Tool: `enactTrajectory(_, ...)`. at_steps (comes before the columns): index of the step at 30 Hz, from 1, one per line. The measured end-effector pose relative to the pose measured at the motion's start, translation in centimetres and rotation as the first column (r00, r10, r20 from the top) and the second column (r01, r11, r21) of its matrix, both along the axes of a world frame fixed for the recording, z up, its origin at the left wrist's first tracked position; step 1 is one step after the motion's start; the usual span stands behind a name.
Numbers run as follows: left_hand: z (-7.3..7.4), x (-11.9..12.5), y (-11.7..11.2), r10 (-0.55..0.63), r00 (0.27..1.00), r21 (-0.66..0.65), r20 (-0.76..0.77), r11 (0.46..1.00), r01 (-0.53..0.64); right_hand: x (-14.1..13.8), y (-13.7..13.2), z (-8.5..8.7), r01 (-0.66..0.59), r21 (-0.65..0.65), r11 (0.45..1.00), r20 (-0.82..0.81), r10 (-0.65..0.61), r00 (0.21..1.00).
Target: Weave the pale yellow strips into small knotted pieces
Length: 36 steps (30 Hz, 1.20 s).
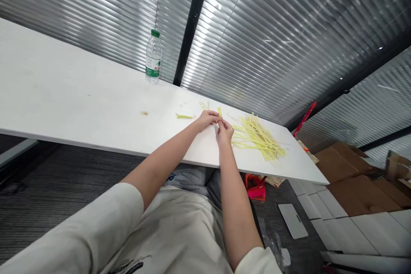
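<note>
Left hand [208,119]: fingertips closed on the lower end of a bundle [219,111] of yellow strips, over the table [105,115].
Right hand [225,132]: fingers bent, tips meeting the left's (whether they pinch anything, cannot tell).
Pile [259,137]: loose yellow strips, right of the hands.
Short bunch [184,116]: yellow, lying left of the hands.
Rings [181,105]: two, small, near the short bunch.
Bottle [153,58]: upright, green-capped, at the table's far edge.

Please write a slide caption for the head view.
Left hand and right hand meet over a white table beside loose yellow strips.
</note>
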State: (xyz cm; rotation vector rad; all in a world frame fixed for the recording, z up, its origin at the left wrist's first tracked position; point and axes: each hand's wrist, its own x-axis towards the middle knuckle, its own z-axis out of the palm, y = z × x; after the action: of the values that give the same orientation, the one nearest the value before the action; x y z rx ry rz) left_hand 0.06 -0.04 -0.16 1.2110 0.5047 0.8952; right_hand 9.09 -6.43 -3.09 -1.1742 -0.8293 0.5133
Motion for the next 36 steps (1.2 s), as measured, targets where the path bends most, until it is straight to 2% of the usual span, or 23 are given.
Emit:
enactTrajectory(3,0.31,-0.14,-0.04,-0.02,1.0,-0.047,-0.01,0.999,0.019,-0.14,-0.09,0.08,-0.006,0.056,0.998,-0.075,0.011,0.997)
enactTrajectory(9,0.92,-0.52,0.01,-0.032,0.999,-0.147,-0.007,0.989,0.03,-0.35,-0.38,0.55,0.001,0.073,0.997,-0.125,0.008,0.992)
enactTrajectory(17,0.37,-0.15,0.69,-0.052,0.999,-0.192,-0.011,0.98,0.049,-0.54,-0.48,0.88,-0.005,0.078,0.997,-0.136,0.015,0.991)
enactTrajectory(26,0.03,0.01,0.74,-0.059,0.998,-0.133,-0.02,0.99,0.056,-0.28,-0.19,0.53,-0.04,0.078,0.996,-0.181,0.053,0.982)
enactTrajectory(36,-0.01,0.23,0.37,0.015,1.0,-0.15,-0.008,0.989,-0.016,-0.65,-0.48,0.73,-0.034,0.035,0.999,-0.136,0.039,0.99)
